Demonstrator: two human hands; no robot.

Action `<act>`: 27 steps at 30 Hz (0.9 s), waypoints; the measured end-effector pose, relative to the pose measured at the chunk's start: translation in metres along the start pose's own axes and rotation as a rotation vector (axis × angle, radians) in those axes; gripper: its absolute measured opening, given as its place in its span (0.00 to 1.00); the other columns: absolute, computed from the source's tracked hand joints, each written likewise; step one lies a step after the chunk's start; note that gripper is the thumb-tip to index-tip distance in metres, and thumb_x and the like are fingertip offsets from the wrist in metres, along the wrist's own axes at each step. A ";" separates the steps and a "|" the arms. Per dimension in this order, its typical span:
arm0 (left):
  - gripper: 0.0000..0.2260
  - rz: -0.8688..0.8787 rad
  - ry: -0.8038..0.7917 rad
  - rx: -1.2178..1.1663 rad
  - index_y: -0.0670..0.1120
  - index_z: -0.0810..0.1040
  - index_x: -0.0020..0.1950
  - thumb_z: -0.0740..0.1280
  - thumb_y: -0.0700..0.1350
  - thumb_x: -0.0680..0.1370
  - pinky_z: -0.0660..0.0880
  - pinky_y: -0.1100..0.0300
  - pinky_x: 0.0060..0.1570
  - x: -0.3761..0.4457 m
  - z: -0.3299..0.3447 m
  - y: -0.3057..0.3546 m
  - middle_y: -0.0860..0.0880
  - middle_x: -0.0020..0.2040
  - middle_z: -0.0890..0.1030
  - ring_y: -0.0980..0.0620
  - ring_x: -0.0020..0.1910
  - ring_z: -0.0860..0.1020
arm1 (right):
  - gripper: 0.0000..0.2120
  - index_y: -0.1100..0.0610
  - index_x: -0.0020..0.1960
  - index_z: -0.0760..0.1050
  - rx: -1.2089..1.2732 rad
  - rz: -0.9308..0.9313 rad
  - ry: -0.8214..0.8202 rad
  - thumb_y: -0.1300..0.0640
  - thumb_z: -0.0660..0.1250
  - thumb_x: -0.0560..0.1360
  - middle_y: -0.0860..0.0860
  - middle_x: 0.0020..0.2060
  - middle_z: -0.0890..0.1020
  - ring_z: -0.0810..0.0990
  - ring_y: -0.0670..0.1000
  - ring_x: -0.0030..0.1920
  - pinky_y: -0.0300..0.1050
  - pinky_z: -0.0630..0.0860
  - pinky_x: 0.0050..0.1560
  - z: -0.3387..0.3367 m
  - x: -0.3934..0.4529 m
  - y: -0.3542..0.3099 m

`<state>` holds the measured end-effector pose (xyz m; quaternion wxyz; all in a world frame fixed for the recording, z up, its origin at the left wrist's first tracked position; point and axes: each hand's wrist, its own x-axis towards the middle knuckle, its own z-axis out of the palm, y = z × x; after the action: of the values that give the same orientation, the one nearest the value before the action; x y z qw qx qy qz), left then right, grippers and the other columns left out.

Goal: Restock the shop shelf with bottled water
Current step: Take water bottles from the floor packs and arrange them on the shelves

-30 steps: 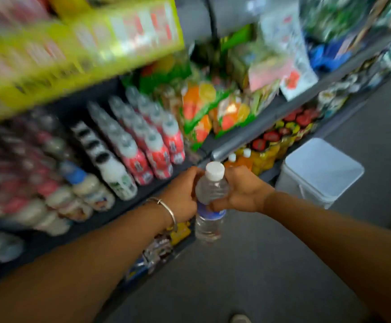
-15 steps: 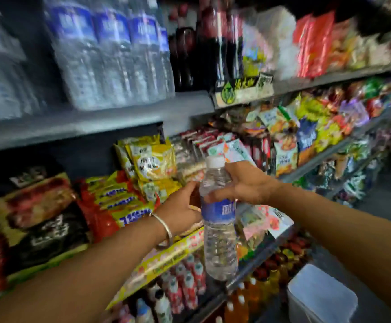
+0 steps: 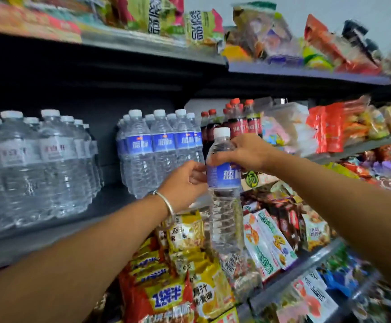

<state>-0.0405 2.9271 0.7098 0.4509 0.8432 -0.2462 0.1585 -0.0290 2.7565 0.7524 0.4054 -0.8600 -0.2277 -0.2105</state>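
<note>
Bottle (image 3: 224,183) now raised level with the water shelf (image 3: 78,220), right hand (image 3: 243,152) gripping its shoulder, left hand (image 3: 185,183) pinching its label; ready to place beside matching bottles (image 3: 159,148).

Clear ribbed plastic bottle (image 3: 224,206); matt grey shelf (image 3: 50,236)

Soft, even shop light falls from above, bright on the top snack packets (image 3: 283,40) but leaving deep shadow under the upper shelf (image 3: 143,46). Edges bow and smear with wide-angle stretch and motion blur; the held water bottle (image 3: 224,183) looks sharpest.
</note>
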 end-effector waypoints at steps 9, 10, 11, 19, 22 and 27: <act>0.10 -0.002 0.210 0.199 0.40 0.74 0.55 0.64 0.35 0.75 0.73 0.63 0.44 0.071 -0.018 0.005 0.49 0.41 0.74 0.54 0.38 0.73 | 0.22 0.57 0.29 0.73 -0.126 -0.074 0.099 0.39 0.76 0.59 0.52 0.27 0.74 0.71 0.50 0.29 0.43 0.67 0.32 -0.030 0.102 0.005; 0.10 -0.006 0.227 0.211 0.40 0.73 0.56 0.64 0.34 0.75 0.72 0.65 0.42 0.079 -0.018 0.005 0.49 0.41 0.74 0.55 0.37 0.72 | 0.23 0.58 0.31 0.75 -0.124 -0.071 0.101 0.39 0.76 0.58 0.52 0.28 0.75 0.71 0.50 0.30 0.43 0.67 0.32 -0.031 0.113 0.008; 0.10 -0.010 0.237 0.221 0.39 0.73 0.56 0.63 0.34 0.75 0.72 0.66 0.40 0.086 -0.018 0.005 0.48 0.42 0.74 0.55 0.36 0.71 | 0.24 0.59 0.33 0.77 -0.125 -0.067 0.102 0.37 0.76 0.57 0.52 0.29 0.76 0.72 0.50 0.30 0.43 0.68 0.33 -0.032 0.124 0.012; 0.07 -0.063 0.298 0.285 0.46 0.71 0.50 0.63 0.36 0.75 0.77 0.45 0.51 0.128 -0.017 -0.008 0.47 0.40 0.76 0.40 0.47 0.80 | 0.30 0.60 0.42 0.80 -0.195 -0.115 0.044 0.33 0.73 0.58 0.56 0.41 0.82 0.80 0.55 0.43 0.45 0.74 0.43 -0.027 0.186 0.034; 0.08 -0.085 0.309 0.300 0.48 0.71 0.48 0.63 0.37 0.75 0.77 0.44 0.52 0.136 -0.017 -0.017 0.46 0.41 0.77 0.39 0.50 0.80 | 0.27 0.59 0.36 0.77 -0.190 -0.107 0.033 0.34 0.74 0.59 0.55 0.37 0.80 0.77 0.54 0.38 0.44 0.70 0.38 -0.017 0.197 0.040; 0.09 -0.126 0.329 0.258 0.43 0.71 0.53 0.63 0.33 0.75 0.78 0.43 0.50 0.143 -0.017 -0.029 0.48 0.35 0.76 0.39 0.45 0.81 | 0.30 0.61 0.36 0.77 -0.159 -0.090 -0.044 0.32 0.73 0.57 0.54 0.32 0.79 0.78 0.53 0.36 0.45 0.72 0.38 -0.004 0.210 0.058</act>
<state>0.0932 2.9161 0.7695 0.3825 0.8704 -0.0939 0.2956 0.1726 2.7668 0.8350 0.3206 -0.8828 -0.2576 -0.2269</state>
